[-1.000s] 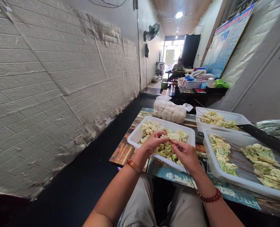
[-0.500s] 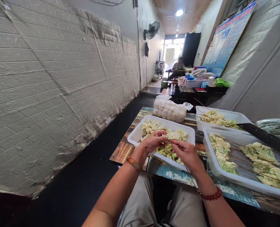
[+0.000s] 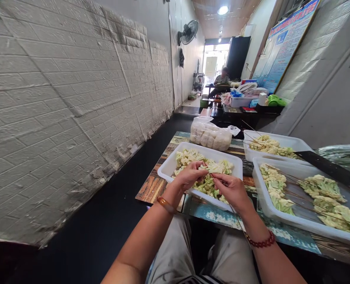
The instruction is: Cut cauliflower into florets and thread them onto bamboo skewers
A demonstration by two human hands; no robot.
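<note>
Over a white plastic tub (image 3: pixel 165 173) of loose cauliflower pieces, my two hands meet, fingertips close together. My left hand (image 3: pixel 191 175) is closed on a cauliflower floret (image 3: pixel 212 169), pale green and cream. Between the closed fingers of my right hand (image 3: pixel 229 188) runs a thin skewer (image 3: pixel 239 221), its long end slanting back toward my wrist. The skewer's tip is at the floret; my fingers hide whether it has gone in. More cauliflower (image 3: pixel 207 186) lies in the tub below my hands.
To the right, a second tub (image 3: pixel 262 201) holds skewered cauliflower, and another tub (image 3: pixel 299 145) stands behind it. A dark flat bar (image 3: pixel 325 167) crosses their edges. A plastic bag of pale round items (image 3: pixel 212 136) sits behind my tub. A person (image 3: pixel 222 77) sits far back.
The view has shifted slightly, so everything sits a little higher and further left. My hands keep nearly the same hold over the tub.
</note>
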